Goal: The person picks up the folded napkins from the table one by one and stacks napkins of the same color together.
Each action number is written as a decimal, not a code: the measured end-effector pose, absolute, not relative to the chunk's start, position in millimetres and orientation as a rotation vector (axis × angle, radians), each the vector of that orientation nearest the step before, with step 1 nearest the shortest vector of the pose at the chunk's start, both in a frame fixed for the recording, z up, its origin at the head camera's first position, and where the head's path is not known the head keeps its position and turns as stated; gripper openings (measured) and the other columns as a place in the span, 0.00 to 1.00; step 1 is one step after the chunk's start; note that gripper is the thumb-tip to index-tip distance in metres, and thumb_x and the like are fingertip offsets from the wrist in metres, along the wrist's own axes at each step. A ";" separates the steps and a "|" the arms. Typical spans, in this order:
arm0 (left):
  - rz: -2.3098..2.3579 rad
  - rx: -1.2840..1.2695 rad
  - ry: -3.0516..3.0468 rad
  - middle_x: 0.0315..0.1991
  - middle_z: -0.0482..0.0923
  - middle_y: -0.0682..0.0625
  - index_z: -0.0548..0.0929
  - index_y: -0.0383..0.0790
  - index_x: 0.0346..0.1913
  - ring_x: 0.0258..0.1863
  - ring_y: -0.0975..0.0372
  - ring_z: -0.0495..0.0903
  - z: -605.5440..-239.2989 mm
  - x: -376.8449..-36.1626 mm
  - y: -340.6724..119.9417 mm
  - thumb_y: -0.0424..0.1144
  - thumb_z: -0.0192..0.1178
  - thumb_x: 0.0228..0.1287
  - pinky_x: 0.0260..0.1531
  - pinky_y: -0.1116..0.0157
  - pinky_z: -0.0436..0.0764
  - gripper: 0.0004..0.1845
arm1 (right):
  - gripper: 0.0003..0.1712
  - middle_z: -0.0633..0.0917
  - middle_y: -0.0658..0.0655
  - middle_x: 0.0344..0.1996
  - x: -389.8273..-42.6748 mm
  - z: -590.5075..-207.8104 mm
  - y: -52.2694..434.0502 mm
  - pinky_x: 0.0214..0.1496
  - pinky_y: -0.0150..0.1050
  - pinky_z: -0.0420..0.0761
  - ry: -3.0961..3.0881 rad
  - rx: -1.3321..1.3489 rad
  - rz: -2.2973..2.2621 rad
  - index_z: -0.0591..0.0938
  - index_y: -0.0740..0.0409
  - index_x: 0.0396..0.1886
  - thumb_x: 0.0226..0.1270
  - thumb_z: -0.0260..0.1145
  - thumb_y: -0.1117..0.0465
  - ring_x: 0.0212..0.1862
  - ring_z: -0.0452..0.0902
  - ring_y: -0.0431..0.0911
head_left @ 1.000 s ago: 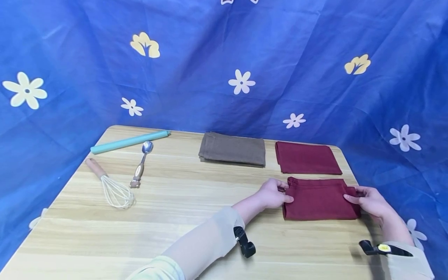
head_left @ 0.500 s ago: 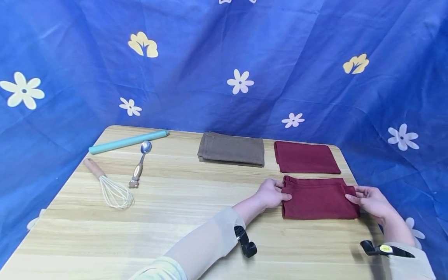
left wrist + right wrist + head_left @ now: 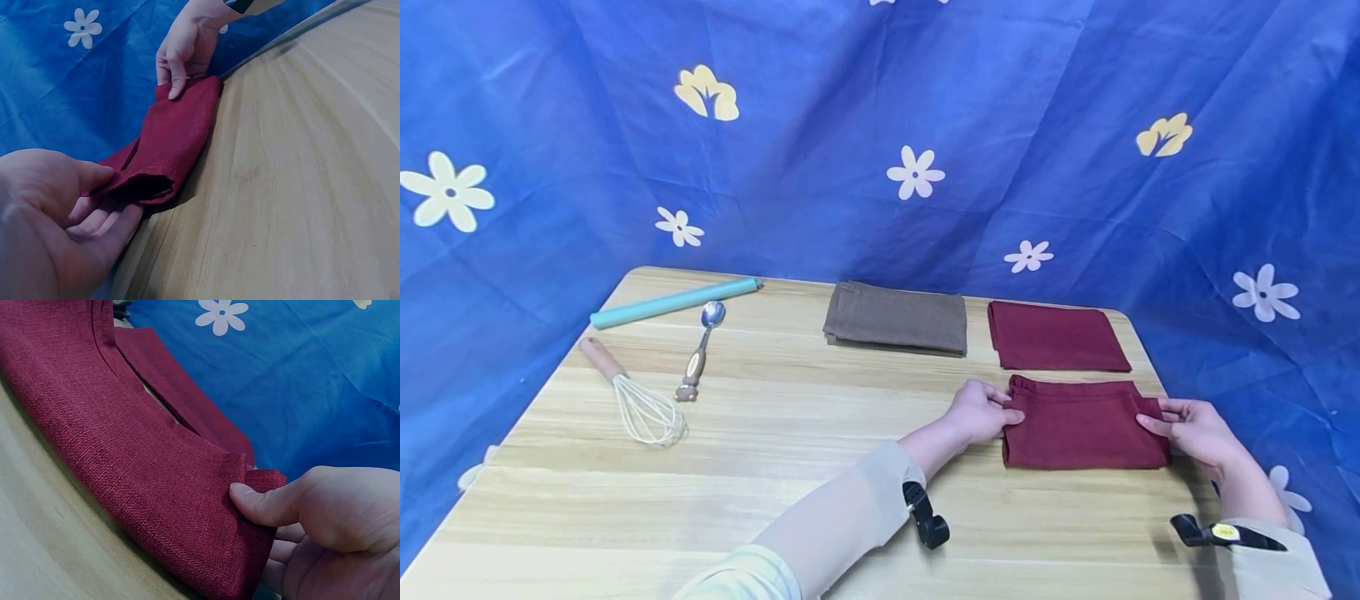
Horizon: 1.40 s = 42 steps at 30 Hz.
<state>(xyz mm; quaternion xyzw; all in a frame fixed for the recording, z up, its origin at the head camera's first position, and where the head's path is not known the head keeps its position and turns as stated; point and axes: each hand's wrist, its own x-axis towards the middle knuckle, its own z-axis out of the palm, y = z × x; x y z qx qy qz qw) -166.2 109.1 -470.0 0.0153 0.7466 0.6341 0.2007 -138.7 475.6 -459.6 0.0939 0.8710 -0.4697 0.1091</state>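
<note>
A folded dark red cloth (image 3: 1082, 429) lies near the right side of the table, held at both ends. My left hand (image 3: 981, 412) pinches its left end, thumb on top and fingers underneath; in the left wrist view the fold there gapes like a tube. At the other end my right hand (image 3: 1197, 432) pinches the cloth, and in the right wrist view the thumb (image 3: 262, 503) presses on the upper layer. Just behind lies a second folded red cloth (image 3: 1060, 337), touched by neither hand.
A folded grey-brown cloth (image 3: 897, 319) lies at the back middle of the wooden table (image 3: 820, 400). On the left are a teal roll (image 3: 676, 302), a spoon (image 3: 697, 358) and a whisk (image 3: 643, 406). A blue flowered curtain (image 3: 820, 125) hangs behind.
The held cloth's upper left corner has shifted slightly left and lies flatter than a second ago. Both hands keep their pinch at its ends, and the other things stay put.
</note>
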 end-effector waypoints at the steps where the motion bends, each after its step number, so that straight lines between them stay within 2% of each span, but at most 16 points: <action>1: 1.769 0.045 2.091 0.27 0.83 0.51 0.88 0.33 0.43 0.24 0.63 0.83 -470.1 -166.3 109.0 0.32 0.78 0.61 0.26 0.69 0.85 0.11 | 0.37 0.90 0.53 0.41 -138.6 -459.3 475.6 0.40 0.34 0.87 2.566 0.278 -1.372 0.70 0.86 0.66 0.75 0.72 0.58 0.38 0.85 0.38; 5: 1.785 0.042 2.081 0.29 0.83 0.50 0.87 0.31 0.45 0.24 0.62 0.84 -470.7 -167.7 108.1 0.31 0.77 0.62 0.26 0.68 0.87 0.12 | 0.37 0.90 0.56 0.43 -138.1 -457.4 474.7 0.40 0.33 0.87 2.595 0.292 -1.350 0.70 0.86 0.65 0.75 0.73 0.57 0.38 0.84 0.38; 9: 1.815 0.059 2.080 0.29 0.84 0.49 0.88 0.28 0.48 0.24 0.61 0.85 -471.3 -171.2 105.1 0.30 0.76 0.62 0.27 0.67 0.88 0.14 | 0.37 0.90 0.48 0.39 -136.4 -454.6 472.4 0.38 0.33 0.87 2.589 0.315 -1.408 0.72 0.86 0.65 0.74 0.74 0.57 0.37 0.84 0.36; 11: 1.835 0.069 2.075 0.29 0.85 0.49 0.88 0.27 0.49 0.24 0.61 0.85 -472.1 -173.8 103.4 0.30 0.76 0.63 0.27 0.66 0.89 0.14 | 0.34 0.90 0.44 0.37 -136.4 -452.9 471.5 0.38 0.34 0.88 2.557 0.324 -1.490 0.75 0.84 0.63 0.73 0.74 0.59 0.36 0.85 0.37; 13: 1.857 0.069 2.063 0.29 0.85 0.49 0.88 0.27 0.48 0.24 0.62 0.85 -472.0 -176.3 101.7 0.29 0.76 0.63 0.28 0.65 0.90 0.14 | 0.28 0.90 0.43 0.36 -137.6 -451.9 471.5 0.38 0.35 0.89 2.526 0.318 -1.564 0.79 0.80 0.60 0.73 0.74 0.61 0.36 0.86 0.38; 17: 1.873 0.043 2.044 0.30 0.85 0.49 0.88 0.28 0.48 0.25 0.62 0.85 -468.3 -180.0 99.0 0.29 0.75 0.64 0.30 0.63 0.90 0.12 | 0.09 0.91 0.46 0.35 -140.6 -450.2 473.3 0.37 0.34 0.89 2.469 0.315 -1.709 0.87 0.61 0.49 0.72 0.75 0.65 0.36 0.87 0.38; 20: 1.872 0.030 2.038 0.31 0.85 0.49 0.88 0.29 0.49 0.25 0.62 0.86 -465.6 -183.2 97.0 0.30 0.76 0.64 0.32 0.62 0.91 0.13 | 0.06 0.91 0.45 0.35 -142.3 -448.5 473.2 0.36 0.34 0.89 2.443 0.335 -1.752 0.88 0.54 0.45 0.71 0.75 0.65 0.35 0.87 0.38; 21: 1.874 0.030 2.036 0.31 0.85 0.49 0.88 0.29 0.49 0.25 0.62 0.86 -465.6 -184.6 96.2 0.30 0.76 0.64 0.32 0.62 0.91 0.13 | 0.08 0.91 0.44 0.35 -142.7 -448.0 472.8 0.36 0.34 0.89 2.449 0.334 -1.741 0.88 0.57 0.48 0.72 0.75 0.65 0.35 0.88 0.38; 25: 1.899 0.016 2.007 0.32 0.87 0.48 0.88 0.28 0.51 0.27 0.61 0.88 -465.6 -189.1 91.4 0.30 0.75 0.64 0.33 0.63 0.91 0.15 | 0.26 0.90 0.40 0.36 -146.0 -446.6 468.6 0.38 0.32 0.88 2.542 0.344 -1.624 0.80 0.75 0.59 0.72 0.75 0.60 0.36 0.86 0.36; 27: 1.908 0.006 2.008 0.33 0.87 0.47 0.88 0.28 0.51 0.27 0.60 0.88 -465.2 -191.2 88.1 0.29 0.76 0.64 0.33 0.63 0.91 0.15 | 0.30 0.90 0.40 0.36 -147.4 -445.5 466.3 0.38 0.31 0.87 2.573 0.342 -1.599 0.78 0.78 0.61 0.72 0.76 0.58 0.37 0.86 0.36; 33: 1.922 -0.009 2.027 0.33 0.88 0.46 0.88 0.28 0.51 0.24 0.61 0.87 -463.7 -198.2 81.3 0.29 0.77 0.63 0.32 0.61 0.91 0.16 | 0.10 0.91 0.42 0.34 -151.9 -439.2 460.2 0.36 0.28 0.86 2.549 0.352 -1.721 0.86 0.56 0.47 0.70 0.77 0.62 0.36 0.85 0.33; 35: 1.933 -0.011 2.020 0.33 0.89 0.45 0.89 0.28 0.52 0.25 0.60 0.87 -463.7 -200.4 80.6 0.29 0.77 0.62 0.33 0.60 0.91 0.16 | 0.08 0.91 0.43 0.33 -153.8 -436.5 458.1 0.36 0.27 0.85 2.552 0.346 -1.746 0.87 0.53 0.44 0.70 0.77 0.63 0.36 0.85 0.33; 39: 1.969 -0.027 1.989 0.33 0.90 0.42 0.89 0.27 0.51 0.28 0.58 0.90 -464.1 -205.1 80.9 0.28 0.77 0.62 0.33 0.60 0.91 0.16 | 0.07 0.91 0.44 0.32 -159.9 -430.7 454.9 0.36 0.26 0.85 2.585 0.344 -1.733 0.87 0.54 0.43 0.69 0.77 0.63 0.35 0.85 0.32; 42: 1.991 -0.056 1.967 0.33 0.89 0.42 0.89 0.27 0.50 0.29 0.57 0.90 -464.1 -209.5 81.9 0.28 0.77 0.61 0.34 0.60 0.91 0.15 | 0.11 0.90 0.42 0.31 -167.0 -426.6 453.4 0.36 0.26 0.85 2.609 0.343 -1.704 0.86 0.62 0.47 0.70 0.77 0.63 0.34 0.85 0.32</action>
